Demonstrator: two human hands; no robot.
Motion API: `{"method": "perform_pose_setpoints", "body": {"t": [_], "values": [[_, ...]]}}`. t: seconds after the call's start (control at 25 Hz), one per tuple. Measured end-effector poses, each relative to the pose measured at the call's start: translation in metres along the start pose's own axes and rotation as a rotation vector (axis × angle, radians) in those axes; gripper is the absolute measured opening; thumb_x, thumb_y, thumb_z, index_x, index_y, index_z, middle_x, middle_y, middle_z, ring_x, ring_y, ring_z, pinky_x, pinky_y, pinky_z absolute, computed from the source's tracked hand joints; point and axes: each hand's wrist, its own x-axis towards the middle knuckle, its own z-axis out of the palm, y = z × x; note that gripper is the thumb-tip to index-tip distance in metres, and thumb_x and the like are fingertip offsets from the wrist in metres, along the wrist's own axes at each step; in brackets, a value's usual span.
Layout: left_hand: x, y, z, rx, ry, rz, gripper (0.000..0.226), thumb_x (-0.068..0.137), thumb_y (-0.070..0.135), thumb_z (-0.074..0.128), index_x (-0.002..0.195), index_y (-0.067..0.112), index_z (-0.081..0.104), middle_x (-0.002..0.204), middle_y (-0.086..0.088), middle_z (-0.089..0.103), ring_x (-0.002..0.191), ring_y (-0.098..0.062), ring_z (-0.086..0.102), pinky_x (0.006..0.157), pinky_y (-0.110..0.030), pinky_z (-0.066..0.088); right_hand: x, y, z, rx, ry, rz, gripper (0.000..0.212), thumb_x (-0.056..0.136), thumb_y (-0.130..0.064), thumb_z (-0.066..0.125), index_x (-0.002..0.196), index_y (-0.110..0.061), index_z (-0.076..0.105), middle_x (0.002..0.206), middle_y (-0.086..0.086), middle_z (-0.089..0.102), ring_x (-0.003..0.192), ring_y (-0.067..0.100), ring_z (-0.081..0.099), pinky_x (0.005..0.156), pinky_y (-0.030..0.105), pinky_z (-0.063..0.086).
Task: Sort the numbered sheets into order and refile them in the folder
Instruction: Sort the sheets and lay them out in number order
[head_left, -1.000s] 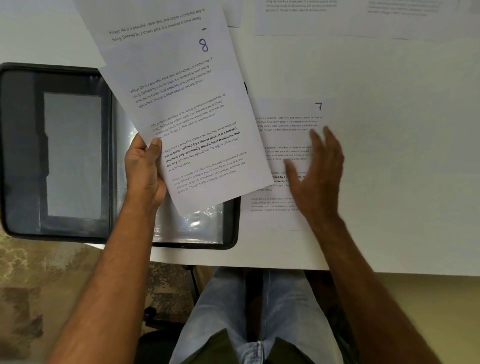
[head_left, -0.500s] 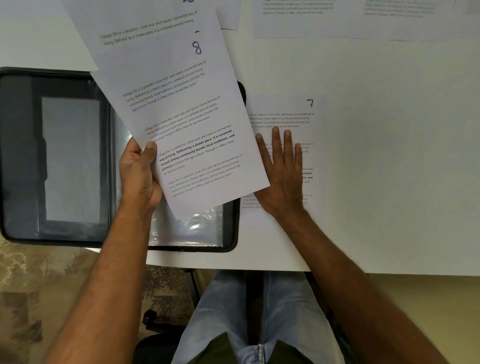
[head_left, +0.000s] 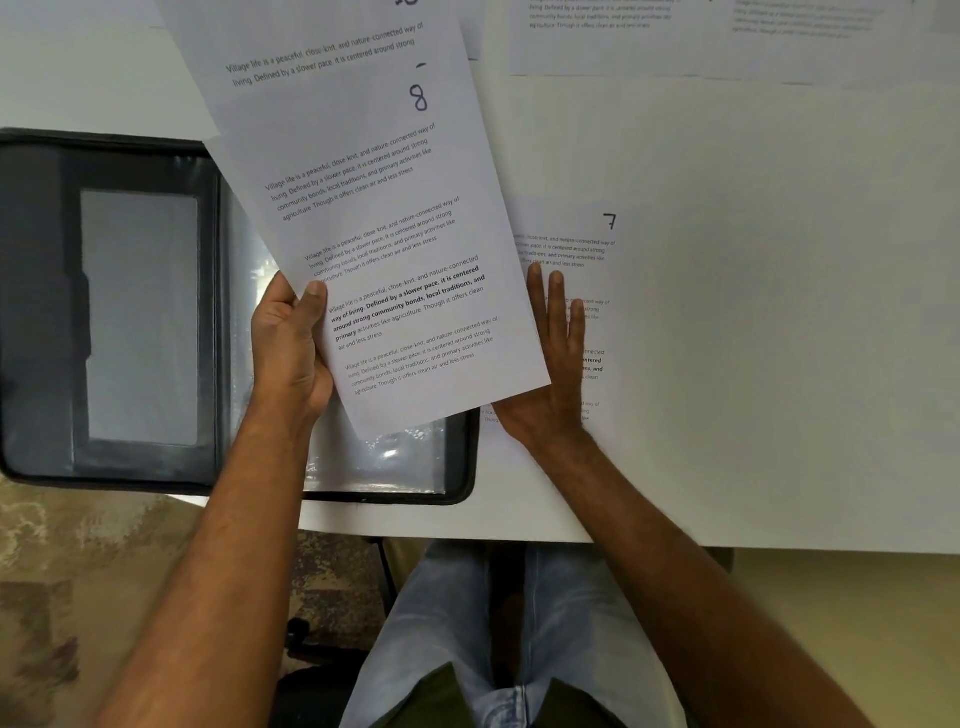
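Left hand (head_left: 291, 348) grips a small stack of sheets, thumb on top at the left edge, fingers curled underneath. Top one is sheet 8 (head_left: 384, 234), tilted, held over the right half of the open folder (head_left: 104, 312) at centre-left of frame. A second sheet (head_left: 291, 47) sticks out behind it toward upper left; its number is cut off at the top edge.

Right hand (head_left: 550, 374) lies flat, fingers straight and together, pressing on sheet 7 (head_left: 587, 249), which lies on the tabletop (head_left: 779, 312) just right of the folder. Sheet 8's lower right corner overlaps the thumb side of that hand.

Folder is black, lying open at the near-left tabletop edge, clear plastic sleeves (head_left: 395, 457) visible below the held stack.

More sheets (head_left: 623, 36) lie along the top edge of frame, numbers unreadable.
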Motion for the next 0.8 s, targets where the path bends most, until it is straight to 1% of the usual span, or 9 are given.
{"method": "perform_pose_setpoints", "body": {"t": [0.12,0.2,0.36,0.48,0.52,0.56,0.64,0.72,0.8], "values": [[-0.002,-0.001,0.001,-0.006,-0.012,-0.009,0.036,0.104,0.003,0.055,0.138,0.016,0.059,0.129,-0.004,0.073,0.122,-0.028,0.068,0.103,-0.048,0.056,-0.012,-0.007,-0.002,0.069,-0.042,0.023,0.087,0.101,-0.059,0.054,0.164,-0.008,0.021,0.173,0.013,0.008,0.16,0.031,0.007,0.127,0.058,0.011],[-0.004,0.0,0.002,-0.008,-0.018,-0.015,0.035,0.104,0.003,0.055,0.136,0.017,0.06,0.129,-0.003,0.073,0.122,-0.027,0.068,0.103,-0.047,0.056,-0.023,-0.011,-0.001,0.128,-0.071,0.046,0.085,0.101,-0.058,0.054,0.165,-0.012,0.019,0.173,0.007,0.001,0.161,0.028,0.004,0.129,0.056,0.007],[-0.008,0.004,0.007,-0.006,-0.042,-0.027,0.034,0.104,0.004,0.055,0.135,0.017,0.061,0.126,-0.002,0.074,0.117,-0.025,0.07,0.094,-0.041,0.06,-0.038,-0.012,-0.001,0.15,-0.071,-0.01,0.078,0.103,-0.059,0.048,0.164,-0.017,0.025,0.172,0.012,0.016,0.161,0.029,0.008,0.129,0.056,0.007],[-0.011,0.003,0.009,0.006,-0.064,-0.035,0.033,0.104,0.005,0.055,0.134,0.017,0.062,0.126,-0.003,0.074,0.116,-0.025,0.071,0.093,-0.04,0.06,-0.038,-0.014,-0.007,0.257,-0.054,0.03,0.077,0.105,-0.056,0.042,0.164,-0.016,0.016,0.173,0.009,0.01,0.161,0.028,0.007,0.13,0.052,0.005],[-0.011,0.004,0.01,0.003,-0.073,-0.037,0.034,0.104,0.005,0.055,0.135,0.016,0.061,0.126,-0.004,0.074,0.116,-0.025,0.071,0.092,-0.04,0.06,-0.038,-0.01,-0.011,0.29,-0.031,0.046,0.075,0.106,-0.052,0.044,0.164,-0.013,0.016,0.173,0.009,0.01,0.161,0.029,0.008,0.13,0.052,0.007],[-0.012,0.004,0.012,0.001,-0.081,-0.04,0.034,0.104,0.004,0.055,0.135,0.015,0.061,0.125,-0.004,0.074,0.115,-0.024,0.071,0.091,-0.039,0.06,-0.037,-0.004,-0.015,0.293,0.012,0.052,0.072,0.107,-0.046,0.046,0.163,-0.009,0.019,0.172,0.012,0.014,0.16,0.031,0.013,0.129,0.053,0.011],[-0.015,0.004,0.014,0.011,-0.099,-0.053,0.033,0.104,0.003,0.054,0.135,0.014,0.061,0.122,-0.003,0.075,0.111,-0.023,0.073,0.089,-0.038,0.062,-0.031,0.016,-0.026,0.242,0.118,0.056,0.059,0.109,-0.033,0.049,0.158,-0.003,0.034,0.166,0.019,0.03,0.155,0.035,0.026,0.125,0.054,0.024],[-0.02,0.002,0.016,0.034,-0.122,-0.074,0.032,0.104,0.004,0.053,0.134,0.015,0.062,0.121,-0.003,0.076,0.109,-0.024,0.073,0.087,-0.038,0.062,-0.023,0.032,-0.041,0.292,0.199,0.128,0.044,0.108,-0.018,0.05,0.149,-0.001,0.047,0.159,0.016,0.042,0.147,0.031,0.039,0.121,0.045,0.034],[-0.026,-0.004,0.019,0.062,-0.146,-0.096,0.031,0.104,0.005,0.054,0.132,0.017,0.063,0.12,-0.003,0.076,0.108,-0.024,0.074,0.087,-0.038,0.063,-0.01,0.038,-0.056,0.42,0.271,0.174,0.035,0.109,-0.01,0.045,0.142,0.0,0.054,0.149,0.015,0.051,0.136,0.027,0.051,0.116,0.039,0.042]]}}
